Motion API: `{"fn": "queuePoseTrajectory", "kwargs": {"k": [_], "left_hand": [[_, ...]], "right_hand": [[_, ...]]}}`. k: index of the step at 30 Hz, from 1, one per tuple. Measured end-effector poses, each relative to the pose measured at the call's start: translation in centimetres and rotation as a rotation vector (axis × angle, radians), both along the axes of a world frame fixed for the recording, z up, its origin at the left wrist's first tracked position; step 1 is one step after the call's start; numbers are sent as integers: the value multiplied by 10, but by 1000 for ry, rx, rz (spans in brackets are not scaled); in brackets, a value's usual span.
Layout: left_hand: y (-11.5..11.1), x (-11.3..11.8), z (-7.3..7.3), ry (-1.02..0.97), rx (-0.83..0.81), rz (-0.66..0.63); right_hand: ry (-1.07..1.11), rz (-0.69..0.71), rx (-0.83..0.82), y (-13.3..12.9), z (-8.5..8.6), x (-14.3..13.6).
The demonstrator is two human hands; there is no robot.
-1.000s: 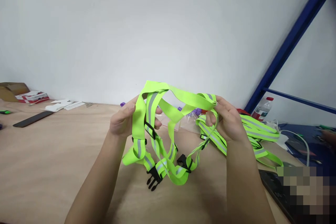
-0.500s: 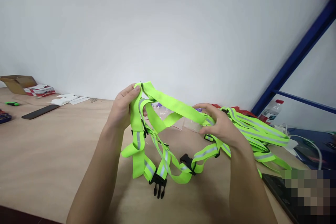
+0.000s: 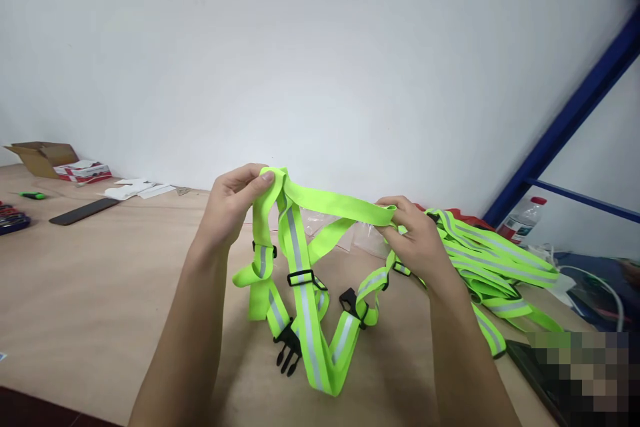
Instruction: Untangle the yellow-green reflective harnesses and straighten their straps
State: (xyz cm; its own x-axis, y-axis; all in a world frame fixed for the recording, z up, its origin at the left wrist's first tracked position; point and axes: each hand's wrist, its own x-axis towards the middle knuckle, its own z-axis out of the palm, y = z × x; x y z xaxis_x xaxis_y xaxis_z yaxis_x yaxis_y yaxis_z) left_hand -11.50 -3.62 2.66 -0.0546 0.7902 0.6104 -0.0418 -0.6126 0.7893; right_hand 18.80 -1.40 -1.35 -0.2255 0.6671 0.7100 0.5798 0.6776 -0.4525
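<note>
A neon yellow-green reflective harness with grey stripes hangs in loops over the table between my two hands. My left hand pinches its upper left strap between thumb and fingers. On the other side my right hand grips the far end of the top strap, its fingers partly behind the webbing. A black buckle prong piece dangles at the lower left, apart from the black buckle socket at the right. A black slider sits on the middle strap.
More reflective straps lie heaped to the right, near a red-capped bottle. Clear plastic bags rest behind the harness. Far left are a cardboard box, white papers, a dark flat strip and a green cutter.
The top strap has been drawn out between my hands, and a middle loop with a slider now hangs lower, in a V shape. Both hands keep hold of the harness.
</note>
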Motion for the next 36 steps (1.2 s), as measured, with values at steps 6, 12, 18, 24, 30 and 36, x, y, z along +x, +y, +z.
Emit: {"fn": "queuePoseTrajectory", "kwargs": {"k": [6,12,18,24,30,36], "left_hand": [[3,3,-1,-101,-34,-18],[1,3,1,-190,-39,-49],[6,2,-2,-197,-22,-3],[9,3,-5,-106,22,95],[9,4,-5,-81,25,121],[8,0,-4,-105,-23,-18]], "right_hand": [[286,222,-271,-6,1,-6],[250,418,-346,-7,5,1],[221,39,-160,-7,2,-8],[-5,-389,163,-6,-6,-13],[-7,-303,258,-2,-7,-14],[371,-40,-82,2,-1,-7]]}}
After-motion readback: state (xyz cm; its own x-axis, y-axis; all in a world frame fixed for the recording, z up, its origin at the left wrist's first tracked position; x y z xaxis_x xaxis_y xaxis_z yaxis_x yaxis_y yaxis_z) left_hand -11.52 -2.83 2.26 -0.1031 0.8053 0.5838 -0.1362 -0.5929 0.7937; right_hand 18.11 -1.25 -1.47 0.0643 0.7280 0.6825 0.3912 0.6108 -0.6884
